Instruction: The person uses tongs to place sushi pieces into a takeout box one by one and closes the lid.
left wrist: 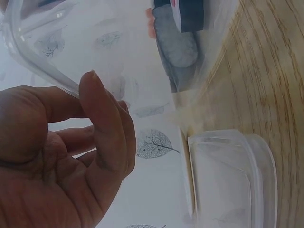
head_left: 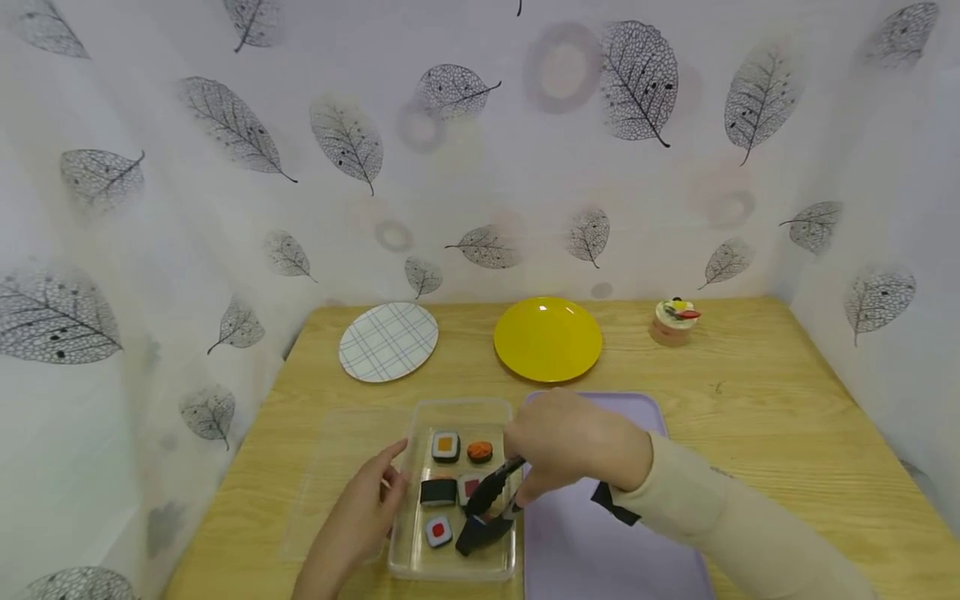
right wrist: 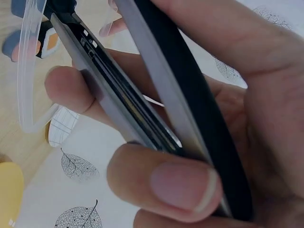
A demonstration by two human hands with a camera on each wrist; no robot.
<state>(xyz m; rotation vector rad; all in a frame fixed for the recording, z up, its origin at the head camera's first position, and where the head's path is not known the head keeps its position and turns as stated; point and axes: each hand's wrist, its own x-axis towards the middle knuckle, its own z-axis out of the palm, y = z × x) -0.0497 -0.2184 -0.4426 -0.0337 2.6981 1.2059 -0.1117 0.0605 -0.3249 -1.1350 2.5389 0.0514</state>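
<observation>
In the head view a clear plastic box (head_left: 401, 550) holds several toy sushi pieces, among them a roll with an orange centre (head_left: 446, 447), an orange-topped piece (head_left: 480, 452) and a red-centred roll (head_left: 438, 531). My left hand (head_left: 363, 508) holds the box's left side, fingers curled at its rim (left wrist: 52, 78). In my right hand (head_left: 573, 442) I grip black-tipped metal tongs (right wrist: 180, 90). Their dark tips (head_left: 480, 537) reach down into the box's lower right, spread around a partly hidden reddish piece. Whether they touch it I cannot tell.
A clear lid (head_left: 330, 467) lies left of the box; a lilac tray (head_left: 592, 558) stands at its right. Behind are a checked plate (head_left: 388, 342), a yellow plate (head_left: 547, 340) and a toy cupcake (head_left: 673, 323). A leaf-patterned curtain (head_left: 480, 167) closes off the table's back.
</observation>
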